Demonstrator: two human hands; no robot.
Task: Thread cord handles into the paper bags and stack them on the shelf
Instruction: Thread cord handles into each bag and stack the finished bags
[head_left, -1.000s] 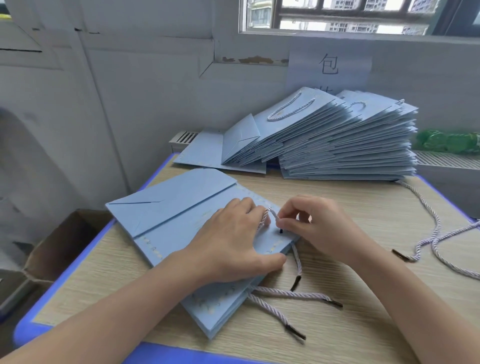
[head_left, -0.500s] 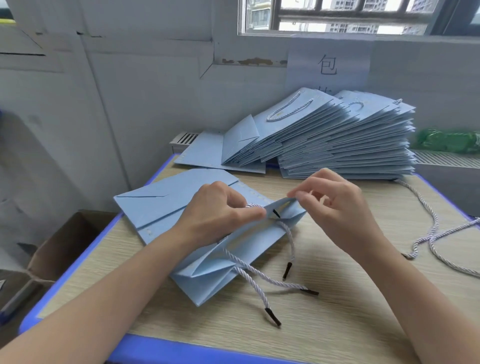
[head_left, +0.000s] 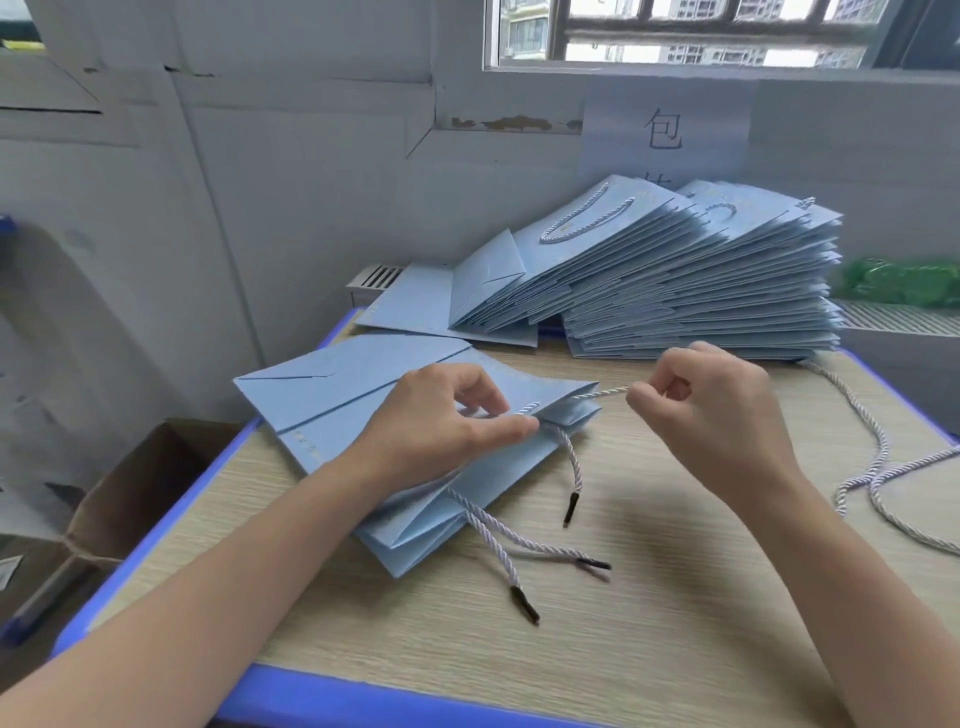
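Note:
A flat light-blue paper bag lies on the wooden table, its mouth toward the right. My left hand pinches the bag's upper mouth edge where a white twisted cord passes through. My right hand pinches that cord and holds it taut to the right of the bag. Its other end hangs below the edge, ending in a black tip. A second cord trails from inside the bag onto the table.
A tall fanned stack of finished blue bags with cord handles fills the table's back. Loose cords lie at the right edge. A cardboard box sits on the floor at left. The wall and a window rise behind.
My right hand has drawn the cord out of the bag's mouth to the right. My left hand lifted the bag's top edge, then kept pinching it.

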